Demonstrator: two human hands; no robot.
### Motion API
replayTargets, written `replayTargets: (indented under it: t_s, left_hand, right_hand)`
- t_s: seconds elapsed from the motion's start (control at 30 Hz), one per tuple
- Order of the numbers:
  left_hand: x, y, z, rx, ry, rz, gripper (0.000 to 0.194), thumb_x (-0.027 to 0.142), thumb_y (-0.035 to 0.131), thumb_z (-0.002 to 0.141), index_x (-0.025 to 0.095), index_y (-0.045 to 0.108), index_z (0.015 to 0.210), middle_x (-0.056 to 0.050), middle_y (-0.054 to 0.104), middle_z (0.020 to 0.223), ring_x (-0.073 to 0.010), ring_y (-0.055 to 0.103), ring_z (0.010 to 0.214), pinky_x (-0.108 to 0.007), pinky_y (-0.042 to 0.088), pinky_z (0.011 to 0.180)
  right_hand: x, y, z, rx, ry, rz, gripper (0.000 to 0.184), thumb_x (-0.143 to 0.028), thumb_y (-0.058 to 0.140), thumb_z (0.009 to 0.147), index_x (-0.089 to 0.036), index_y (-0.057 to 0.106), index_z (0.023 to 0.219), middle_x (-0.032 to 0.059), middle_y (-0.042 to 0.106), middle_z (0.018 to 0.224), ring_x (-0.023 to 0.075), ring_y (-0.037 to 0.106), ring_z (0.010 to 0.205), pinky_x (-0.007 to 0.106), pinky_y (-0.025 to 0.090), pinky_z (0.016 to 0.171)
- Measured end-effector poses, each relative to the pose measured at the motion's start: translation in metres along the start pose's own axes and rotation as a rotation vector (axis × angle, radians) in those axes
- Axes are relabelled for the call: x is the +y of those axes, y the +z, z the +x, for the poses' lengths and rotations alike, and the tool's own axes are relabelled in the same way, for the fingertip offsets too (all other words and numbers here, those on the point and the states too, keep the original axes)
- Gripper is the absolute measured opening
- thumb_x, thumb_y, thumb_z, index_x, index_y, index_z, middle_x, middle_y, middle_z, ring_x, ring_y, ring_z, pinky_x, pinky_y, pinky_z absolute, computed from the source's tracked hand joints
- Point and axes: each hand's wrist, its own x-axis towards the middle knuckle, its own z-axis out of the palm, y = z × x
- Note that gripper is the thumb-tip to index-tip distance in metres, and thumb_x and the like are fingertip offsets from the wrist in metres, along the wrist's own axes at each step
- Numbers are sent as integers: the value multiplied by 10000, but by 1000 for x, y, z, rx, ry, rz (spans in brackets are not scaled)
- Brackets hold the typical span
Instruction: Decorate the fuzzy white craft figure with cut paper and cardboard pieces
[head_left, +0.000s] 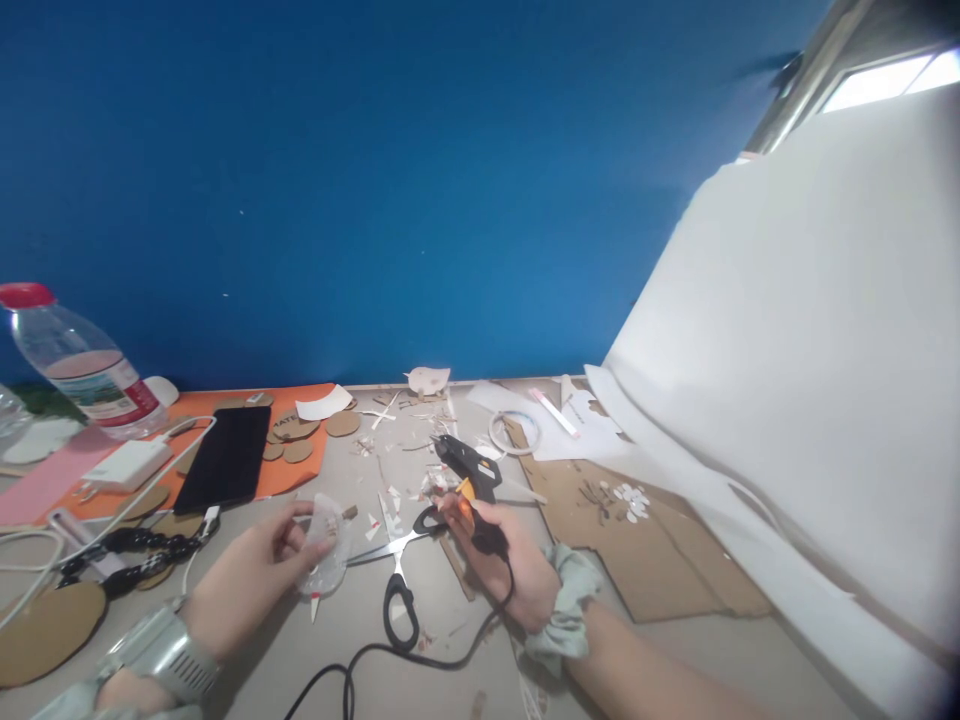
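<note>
My left hand (274, 560) pinches a pale, translucent cut piece (330, 560) between thumb and fingers; its exact kind is unclear. A small brown bit sticks out at its right edge, and a white and red tip shows below. In my right hand (510, 570) is a black hot glue gun (469, 468) with an orange trigger, its nozzle pointing up and to the left. The cord runs from its handle down across the table. Between both hands lie open scissors (401, 560) with black handles, one of them close to my right fingers.
Paper and cardboard scraps litter the middle. To the left are a phone (225, 460), a white charger (127, 465), cardboard discs (45, 630) and a bottle (86, 370). At right lie a cardboard sheet (675, 560), a tape roll (514, 432) and large white paper (810, 350). A blue wall stands behind.
</note>
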Motion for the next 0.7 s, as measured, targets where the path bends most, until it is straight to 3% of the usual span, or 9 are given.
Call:
replayTargets:
  t_s: [0.27, 0.33, 0.4, 0.43, 0.5, 0.6, 0.7]
  left_hand:
    - [9, -1, -6, 77, 138, 484, 661, 481, 546, 749, 182, 416, 1324, 62, 463, 499, -236, 540, 504, -285, 306, 513]
    - [6, -4, -4, 82, 186, 563, 689, 522, 525, 758, 189, 391, 1346, 22, 546, 588, -265, 581, 590, -305, 342, 557]
    - [5, -8, -1, 115, 303, 606, 638, 526, 523, 767, 181, 442, 1298, -56, 629, 827, -305, 602, 806, -348, 393, 689]
    - [7, -8, 0, 135, 372, 608, 573, 514, 522, 777, 180, 491, 1242, -89, 626, 964, -318, 576, 926, -369, 391, 778]
    - [17, -6, -2, 151, 453, 571, 397, 489, 488, 815, 203, 589, 1073, -92, 615, 1042, -312, 541, 1011, -376, 371, 866]
    - [43, 10, -9, 34, 469, 408, 277, 438, 448, 860, 233, 633, 876, -49, 654, 920, -257, 587, 887, -329, 412, 816]
    - [68, 36, -13, -53, 494, 258, 255, 398, 453, 869, 244, 652, 914, -29, 678, 952, -227, 605, 850, -294, 450, 742]
  right_hand:
    - [-2, 6, -1, -7, -27, 9, 171, -205, 621, 733, -88, 703, 827, 80, 686, 939, 159, 596, 998, 251, 367, 1016]
    - [-3, 6, -1, -17, -47, -1, 175, -210, 613, 739, -88, 700, 829, 84, 675, 949, 170, 586, 1009, 271, 355, 1027]
    - [-3, 5, -2, -34, -72, -17, 168, -220, 609, 748, -95, 694, 822, 87, 660, 963, 187, 566, 1034, 300, 344, 1033]
    - [-4, 5, -2, -45, -85, -23, 164, -227, 611, 749, -99, 689, 815, 88, 653, 958, 198, 558, 1041, 318, 345, 1029]
    - [-5, 6, -4, -81, -99, -41, 167, -248, 614, 752, -106, 679, 812, 84, 635, 925, 213, 555, 1022, 348, 362, 1003]
    - [-6, 9, -9, -164, -104, -93, 179, -282, 600, 768, -119, 663, 804, 63, 593, 862, 192, 565, 886, 339, 423, 897]
    - [-6, 12, -13, -230, -101, -148, 187, -297, 580, 785, -124, 647, 763, 53, 563, 819, 168, 539, 790, 307, 442, 808]
